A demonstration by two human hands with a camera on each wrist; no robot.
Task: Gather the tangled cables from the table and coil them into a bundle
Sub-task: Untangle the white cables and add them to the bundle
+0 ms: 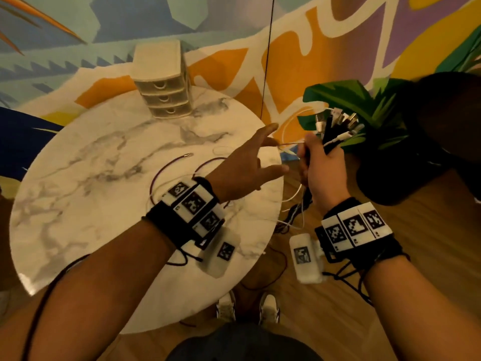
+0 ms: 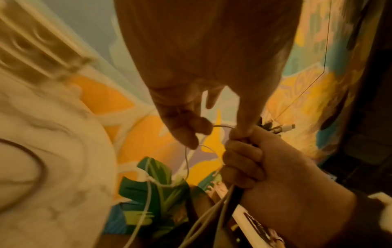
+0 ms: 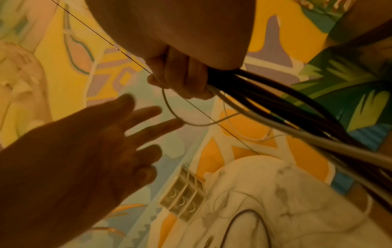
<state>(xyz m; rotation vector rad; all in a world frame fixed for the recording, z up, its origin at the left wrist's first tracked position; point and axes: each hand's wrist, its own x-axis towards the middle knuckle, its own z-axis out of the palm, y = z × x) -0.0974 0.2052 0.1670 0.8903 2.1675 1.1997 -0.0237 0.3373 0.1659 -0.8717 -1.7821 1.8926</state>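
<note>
My right hand (image 1: 321, 173) is raised off the table's right edge and grips a bundle of black and white cables (image 1: 335, 126). Their plugs stick up above the fist and the rest hangs down toward the floor. In the right wrist view the bundle (image 3: 297, 117) runs out of the right hand (image 3: 180, 78). My left hand (image 1: 247, 165) reaches toward it with straight, spread fingers (image 3: 148, 130). One fingertip touches a thin grey cable loop (image 3: 191, 124) that comes out of the fist. A dark red cable (image 1: 156, 175) and a thin white one still lie on the table.
The round marble table (image 1: 78, 178) carries a small white drawer unit (image 1: 161, 82) at its far edge. A green plant (image 1: 351, 100) in a black pot (image 1: 429, 142) stands right behind the bundle. A thin dark cord (image 1: 266, 61) hangs down the painted wall. My shoes (image 1: 226, 306) are on the wooden floor.
</note>
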